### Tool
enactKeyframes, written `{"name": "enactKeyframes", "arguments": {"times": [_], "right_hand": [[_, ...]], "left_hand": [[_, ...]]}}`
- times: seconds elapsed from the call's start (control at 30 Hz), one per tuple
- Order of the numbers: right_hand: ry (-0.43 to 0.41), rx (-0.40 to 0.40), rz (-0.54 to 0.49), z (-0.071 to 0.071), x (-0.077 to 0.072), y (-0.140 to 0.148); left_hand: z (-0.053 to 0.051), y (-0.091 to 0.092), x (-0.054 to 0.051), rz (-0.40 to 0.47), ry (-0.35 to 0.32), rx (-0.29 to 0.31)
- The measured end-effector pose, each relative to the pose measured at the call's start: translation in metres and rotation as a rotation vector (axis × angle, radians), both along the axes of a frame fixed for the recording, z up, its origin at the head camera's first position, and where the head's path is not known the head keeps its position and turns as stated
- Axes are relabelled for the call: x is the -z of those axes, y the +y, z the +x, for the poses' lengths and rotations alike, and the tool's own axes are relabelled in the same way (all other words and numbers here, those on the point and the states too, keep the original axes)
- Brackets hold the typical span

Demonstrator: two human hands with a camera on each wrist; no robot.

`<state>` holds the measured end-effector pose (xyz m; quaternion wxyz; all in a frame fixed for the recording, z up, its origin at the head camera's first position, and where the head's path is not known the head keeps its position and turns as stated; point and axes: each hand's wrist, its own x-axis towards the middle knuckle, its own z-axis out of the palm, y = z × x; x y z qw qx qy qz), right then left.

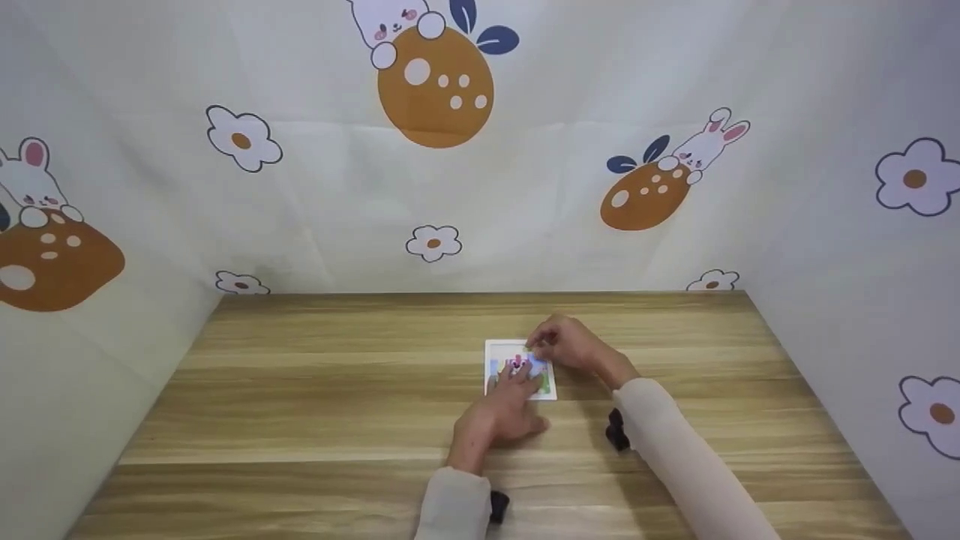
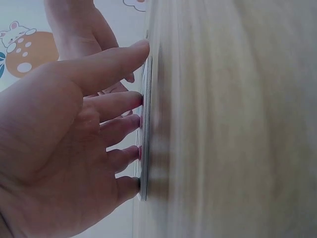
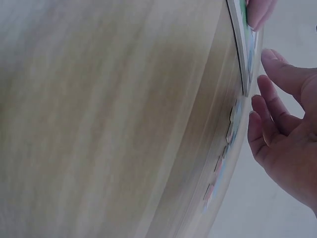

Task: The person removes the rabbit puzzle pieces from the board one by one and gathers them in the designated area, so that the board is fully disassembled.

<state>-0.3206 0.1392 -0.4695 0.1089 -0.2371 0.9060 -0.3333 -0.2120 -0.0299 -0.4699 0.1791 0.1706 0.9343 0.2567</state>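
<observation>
Cloth hangs behind, splayed left fingers partly hiding the board, right fingers bent.

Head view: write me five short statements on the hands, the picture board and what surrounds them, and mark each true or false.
1. The left hand has fingertips on the picture board. True.
2. The picture board stands upright on its edge. False: it lies flat on the table.
3. The right hand is at the picture board's far right corner. True.
4. The cloth behind the table is plain. False: it is patterned.
5. Both sleeves are black. False: they are pale.
</observation>
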Motion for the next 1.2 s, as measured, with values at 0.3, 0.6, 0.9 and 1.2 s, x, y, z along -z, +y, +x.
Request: {"name": "enactKeyframes", "arguments": {"times": [0.3,0.6,0.9,1.2], "right_hand": [[0.043,-0.077,0.004,-0.0019,0.0022,-0.0037],[0.074,-0.135,-0.005,-0.0058,0.004,-0.0029],[0.077,-0.087,0.008,-0.0035,0.0056,-0.0034],[0.049,-0.026,-0.075,0.0003,0.0023,-0.0012]], "left_hand": [[-0.0004,-0.0036,0.0012,0.034,0.032,0.024],[-0.0012,-0.0034,0.0014,0.037,0.017,0.016],[-0.0023,-0.0018,0.0028,0.044,0.002,0.006],[-0.0026,-0.0025,0.0004,0.061,0.009,0.011]]}}
